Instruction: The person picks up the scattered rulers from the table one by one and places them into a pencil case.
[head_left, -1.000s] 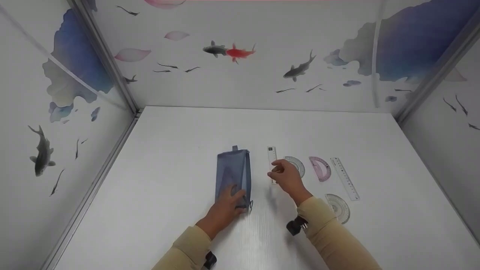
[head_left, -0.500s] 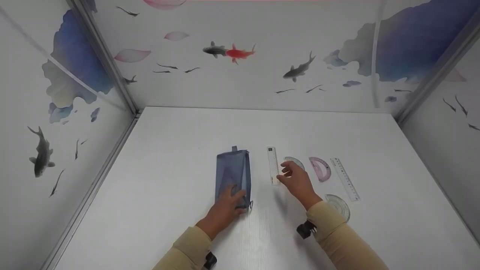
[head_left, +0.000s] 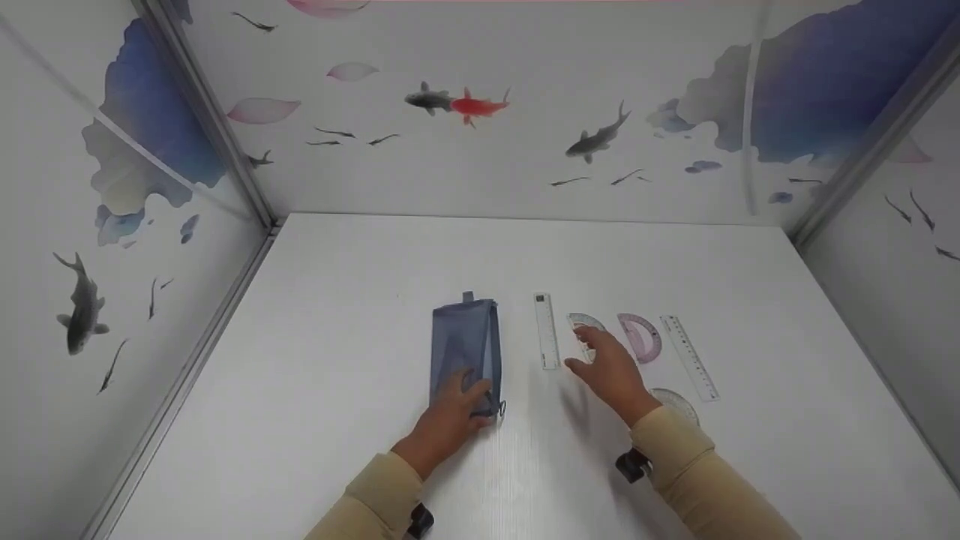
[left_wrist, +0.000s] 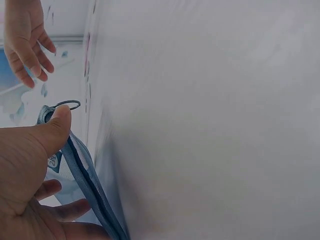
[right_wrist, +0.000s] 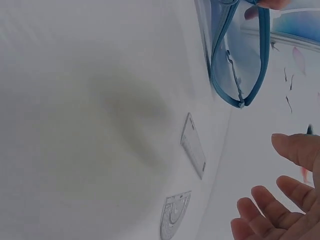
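Observation:
My left hand (head_left: 446, 420) grips the near end of a blue zippered pencil case (head_left: 459, 334) that lies on the table. In the left wrist view its thumb presses by the zipper pull ring (left_wrist: 70, 104), other fingers on the far side. The case's mouth gapes in the right wrist view. My right hand (head_left: 611, 375) hovers with spread fingers, holding nothing, by a clear protractor (head_left: 583, 320) that it partly covers. Just left of that hand lies a clear ruler (head_left: 546, 330).
Right of the right hand lie a pink protractor (head_left: 651, 343) and a second clear ruler (head_left: 690, 358). Another clear protractor (head_left: 677, 403) is partly hidden by the right sleeve. Printed walls surround the white table (head_left: 337, 300) at the back and sides.
My right hand has moved right, away from the left ruler toward the clear protractor, and its fingers have spread. My left hand and the pencil case have stayed put.

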